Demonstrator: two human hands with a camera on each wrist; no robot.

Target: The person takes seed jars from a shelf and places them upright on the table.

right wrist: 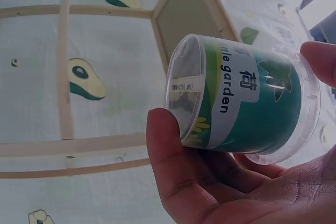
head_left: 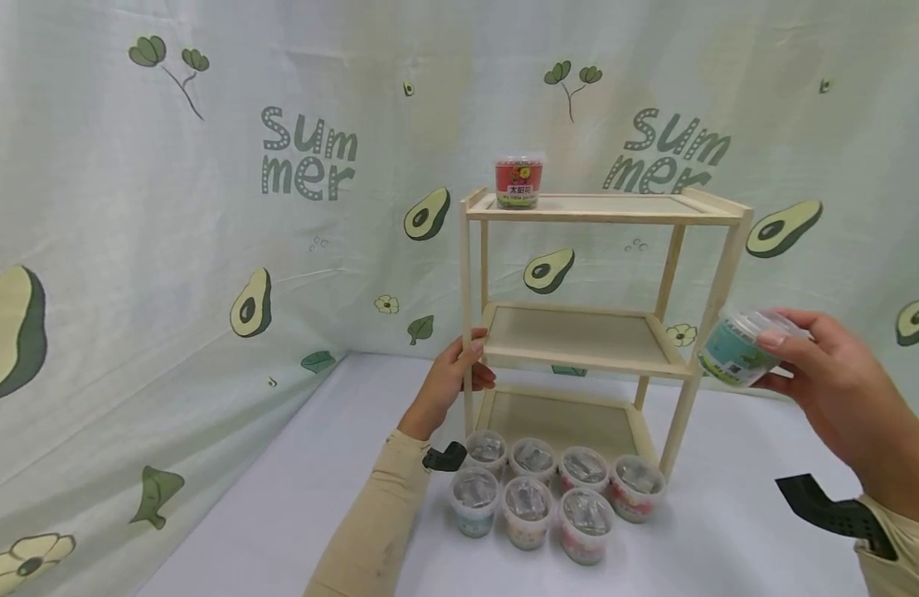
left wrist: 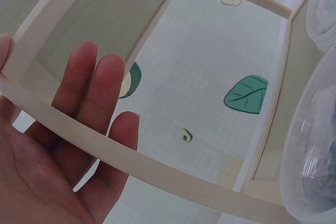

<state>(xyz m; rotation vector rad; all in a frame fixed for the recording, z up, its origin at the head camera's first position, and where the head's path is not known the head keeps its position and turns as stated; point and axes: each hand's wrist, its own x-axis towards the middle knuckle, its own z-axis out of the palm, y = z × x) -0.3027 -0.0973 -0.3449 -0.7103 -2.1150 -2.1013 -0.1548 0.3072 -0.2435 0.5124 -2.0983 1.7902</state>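
Note:
My left hand (head_left: 446, 383) grips the left front post of a pale wooden three-tier shelf (head_left: 579, 361) at the middle tier. In the left wrist view the fingers (left wrist: 102, 90) wrap past the post (left wrist: 152, 167). My right hand (head_left: 840, 377) holds a small clear plastic tub (head_left: 737, 352) with a teal-green label, tilted, just right of the shelf. Seen from the right wrist, the tub (right wrist: 247, 98) lies sideways between thumb and fingers, its label reading "little garden". A red-labelled tub (head_left: 517, 181) stands upright on the top tier, at its left end.
Several lidded tubs (head_left: 527, 506) stand in two rows on the white table (head_left: 698, 531), in front of the bottom tier (head_left: 560, 419). A pale cloth (head_left: 340, 240) printed with avocados hangs behind the shelf and along the left.

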